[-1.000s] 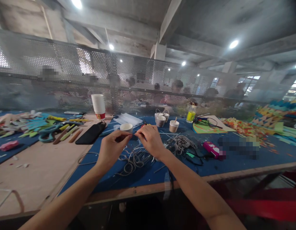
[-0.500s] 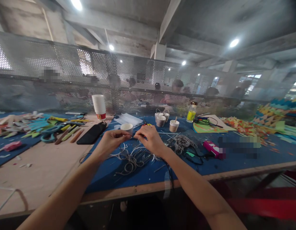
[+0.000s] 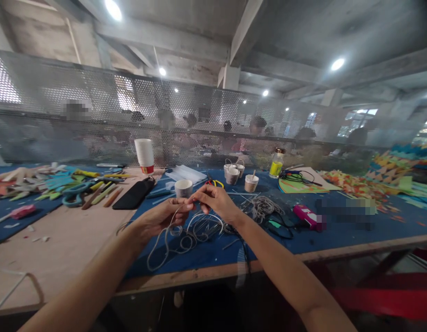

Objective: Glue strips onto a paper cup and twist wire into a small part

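Observation:
My left hand [image 3: 168, 213] is closed in a pinch on a thin grey cord [image 3: 160, 265], which hangs from its fingers and loops down over the blue mat. Touching it on the right, my right hand [image 3: 213, 200] is also closed, fingertips pressed together; what lies between them is too small to make out. Just behind the hands stands a small pale cup [image 3: 183, 188]. Red and yellow pliers [image 3: 216, 183] lie partly behind my right hand. Below the hands are coiled white and grey wires [image 3: 203, 230], and a bundle of grey cord [image 3: 265, 208] sits to the right.
A black phone [image 3: 133, 193], scissors [image 3: 75, 193] and stacked paper cups [image 3: 144, 156] are at the left. Small buckets [image 3: 232, 173], a bottle [image 3: 276, 163] and a magenta device [image 3: 307, 216] are to the right. A perforated screen [image 3: 199, 124] stands behind, with people beyond it.
The hands have come together, and a loop of grey cord now hangs from my left hand. The pliers behind my right hand show more.

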`<control>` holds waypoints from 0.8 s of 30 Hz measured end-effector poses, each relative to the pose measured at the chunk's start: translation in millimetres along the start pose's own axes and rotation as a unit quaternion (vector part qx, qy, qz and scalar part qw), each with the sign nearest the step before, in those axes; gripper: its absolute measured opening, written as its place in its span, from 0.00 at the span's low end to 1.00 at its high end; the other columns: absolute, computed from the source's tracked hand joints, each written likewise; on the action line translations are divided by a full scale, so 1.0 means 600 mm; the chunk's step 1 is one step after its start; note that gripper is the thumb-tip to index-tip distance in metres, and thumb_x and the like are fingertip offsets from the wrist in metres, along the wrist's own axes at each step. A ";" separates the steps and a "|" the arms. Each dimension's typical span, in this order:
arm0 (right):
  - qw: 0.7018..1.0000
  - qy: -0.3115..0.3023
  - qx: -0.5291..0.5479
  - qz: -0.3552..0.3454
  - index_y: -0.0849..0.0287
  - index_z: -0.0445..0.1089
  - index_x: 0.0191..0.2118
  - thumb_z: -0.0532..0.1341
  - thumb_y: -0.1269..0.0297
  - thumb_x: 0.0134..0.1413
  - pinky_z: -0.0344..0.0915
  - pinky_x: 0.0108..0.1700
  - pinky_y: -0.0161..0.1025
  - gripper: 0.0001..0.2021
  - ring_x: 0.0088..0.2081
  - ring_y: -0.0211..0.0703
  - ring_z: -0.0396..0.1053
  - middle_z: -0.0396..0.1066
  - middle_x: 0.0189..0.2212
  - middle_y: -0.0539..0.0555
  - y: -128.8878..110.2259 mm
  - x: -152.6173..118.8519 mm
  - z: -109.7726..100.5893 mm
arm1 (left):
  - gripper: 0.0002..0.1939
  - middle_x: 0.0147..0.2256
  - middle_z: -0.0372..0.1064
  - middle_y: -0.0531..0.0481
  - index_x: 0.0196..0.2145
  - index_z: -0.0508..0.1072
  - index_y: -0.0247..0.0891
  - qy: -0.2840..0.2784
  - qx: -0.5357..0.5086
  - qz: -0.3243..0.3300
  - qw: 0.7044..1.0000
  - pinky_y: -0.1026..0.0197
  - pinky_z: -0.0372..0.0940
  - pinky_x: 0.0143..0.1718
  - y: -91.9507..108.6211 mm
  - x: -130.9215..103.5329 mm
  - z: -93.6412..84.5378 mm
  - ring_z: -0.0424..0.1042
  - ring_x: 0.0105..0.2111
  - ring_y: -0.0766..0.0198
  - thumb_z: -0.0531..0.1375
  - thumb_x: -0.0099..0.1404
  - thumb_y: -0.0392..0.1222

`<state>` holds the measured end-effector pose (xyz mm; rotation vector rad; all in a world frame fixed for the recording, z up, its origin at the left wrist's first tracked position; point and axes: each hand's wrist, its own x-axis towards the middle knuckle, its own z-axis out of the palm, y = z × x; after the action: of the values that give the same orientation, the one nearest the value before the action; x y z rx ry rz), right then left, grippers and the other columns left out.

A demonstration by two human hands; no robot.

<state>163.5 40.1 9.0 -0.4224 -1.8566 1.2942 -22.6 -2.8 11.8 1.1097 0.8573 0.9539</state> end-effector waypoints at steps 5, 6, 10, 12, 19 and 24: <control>0.995 -0.018 0.093 0.026 0.58 0.65 0.34 0.63 0.50 0.55 0.67 0.27 0.33 0.15 0.22 0.33 0.70 0.75 0.31 0.51 0.004 0.000 0.001 | 0.10 0.20 0.66 0.50 0.23 0.77 0.36 -0.004 0.009 0.015 1.000 0.65 0.55 0.20 -0.004 0.001 0.002 0.59 0.18 0.69 0.72 0.46 0.43; 0.995 -0.017 0.095 0.030 0.58 0.65 0.34 0.63 0.50 0.55 0.68 0.28 0.34 0.15 0.23 0.34 0.71 0.74 0.30 0.51 0.005 0.001 0.000 | 0.10 0.21 0.67 0.49 0.23 0.77 0.36 -0.004 0.014 0.020 1.000 0.65 0.56 0.20 -0.005 0.002 0.000 0.60 0.18 0.69 0.72 0.47 0.43; 0.996 -0.006 0.083 0.036 0.59 0.66 0.34 0.63 0.50 0.54 0.72 0.34 0.37 0.16 0.27 0.37 0.74 0.74 0.28 0.51 0.004 0.003 -0.004 | 0.10 0.19 0.66 0.50 0.25 0.78 0.36 0.009 0.074 0.041 0.996 0.66 0.56 0.20 -0.008 0.005 -0.008 0.61 0.19 0.68 0.71 0.48 0.44; 0.996 0.015 0.079 0.025 0.59 0.66 0.34 0.63 0.49 0.54 0.73 0.36 0.38 0.16 0.28 0.38 0.75 0.74 0.28 0.51 0.000 0.005 -0.012 | 0.10 0.19 0.66 0.50 0.26 0.79 0.36 0.013 0.138 0.056 0.989 0.67 0.55 0.19 -0.010 0.008 -0.012 0.60 0.18 0.68 0.71 0.48 0.44; 0.992 0.117 0.007 -0.051 0.58 0.65 0.34 0.61 0.49 0.56 0.73 0.36 0.38 0.16 0.28 0.37 0.73 0.73 0.29 0.51 -0.025 0.008 -0.072 | 0.15 0.19 0.68 0.52 0.35 0.80 0.35 -0.075 0.346 0.019 0.935 0.67 0.55 0.17 -0.026 0.015 -0.020 0.61 0.16 0.68 0.68 0.52 0.47; 0.991 0.089 -0.073 -0.063 0.58 0.65 0.35 0.60 0.51 0.58 0.73 0.35 0.37 0.14 0.27 0.36 0.73 0.73 0.28 0.51 -0.037 0.005 -0.098 | 0.22 0.42 0.76 0.47 0.48 0.76 0.40 -0.039 0.419 0.062 0.905 0.64 0.63 0.24 -0.014 0.008 -0.031 0.68 0.23 0.67 0.65 0.54 0.43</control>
<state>210.8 69.0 38.5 -0.4749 -1.8022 1.0079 -36.3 6.7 -0.8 1.9423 1.1816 0.6251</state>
